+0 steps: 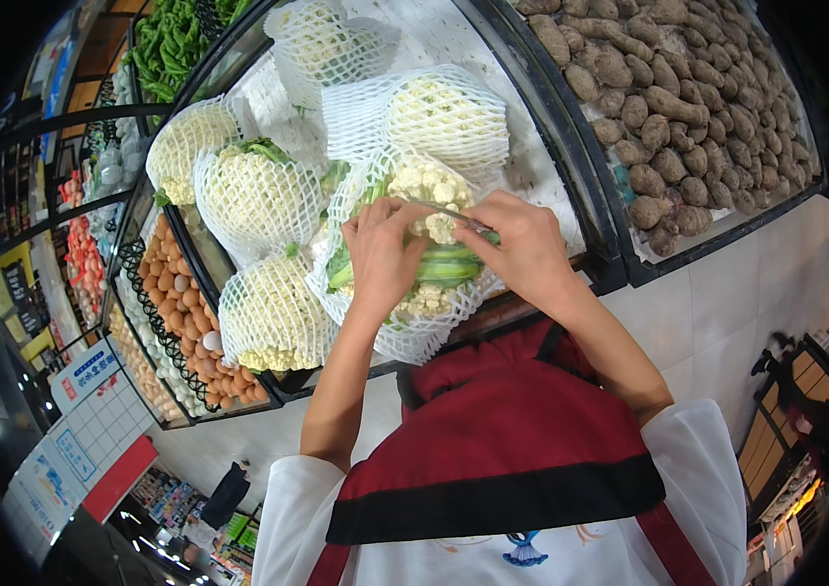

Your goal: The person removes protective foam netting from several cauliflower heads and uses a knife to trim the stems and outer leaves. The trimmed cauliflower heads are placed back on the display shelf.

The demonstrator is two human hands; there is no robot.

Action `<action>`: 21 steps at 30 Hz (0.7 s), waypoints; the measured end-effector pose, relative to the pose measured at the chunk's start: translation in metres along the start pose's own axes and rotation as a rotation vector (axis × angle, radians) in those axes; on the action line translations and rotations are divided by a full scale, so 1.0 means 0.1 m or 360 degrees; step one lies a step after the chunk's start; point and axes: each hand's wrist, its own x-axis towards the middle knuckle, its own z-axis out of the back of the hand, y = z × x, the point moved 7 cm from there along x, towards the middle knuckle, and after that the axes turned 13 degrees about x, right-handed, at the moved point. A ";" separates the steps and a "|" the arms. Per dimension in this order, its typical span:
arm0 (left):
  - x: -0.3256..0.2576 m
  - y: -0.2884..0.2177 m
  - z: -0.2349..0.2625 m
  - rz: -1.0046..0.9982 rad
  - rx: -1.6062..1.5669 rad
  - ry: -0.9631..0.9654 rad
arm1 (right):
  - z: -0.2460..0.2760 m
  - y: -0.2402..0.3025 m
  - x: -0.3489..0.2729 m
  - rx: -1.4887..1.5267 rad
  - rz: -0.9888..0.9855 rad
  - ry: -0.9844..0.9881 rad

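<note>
Under both my hands lies a cauliflower (429, 183) with green leaves and stalks (444, 269), its white foam net (414, 337) opened around it. My left hand (382, 256) has its fingers curled and closed on the left side of this cauliflower. In my right hand (522, 242), closed at the right side, is a thin grey knife (449, 212). Its blade points left across the florets toward my left fingertips. What the left fingertips pinch is partly hidden. Other netted cauliflowers lie around it, one (258, 190) to the left and another (444, 112) just beyond.
The black-edged display bin (571, 146) borders a bin of brown taro-like roots (673, 107) on the right. Brown eggs (175, 293) sit to the left, green peppers (165, 49) at the far left. A dark red apron (493, 439) covers my front.
</note>
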 end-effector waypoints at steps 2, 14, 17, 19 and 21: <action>0.01 0.00 0.00 -0.0009 0.0028 -0.0018 | -0.04 0.05 0.00 -0.0186 0.0069 0.0071; 0.03 0.01 -0.04 0.0055 0.0112 0.0062 | -0.12 -0.04 0.19 -0.0385 0.0003 0.0294; 0.03 -0.02 -0.03 0.0017 0.0100 0.0010 | -0.16 -0.14 0.25 -0.0319 -0.0089 0.0362; 0.04 -0.03 -0.02 -0.0003 0.0052 -0.0050 | -0.18 -0.18 0.27 -0.0296 -0.0118 0.0352; 0.04 -0.02 -0.02 -0.0016 0.0038 -0.0035 | -0.11 -0.24 0.27 -0.0148 -0.0213 0.0227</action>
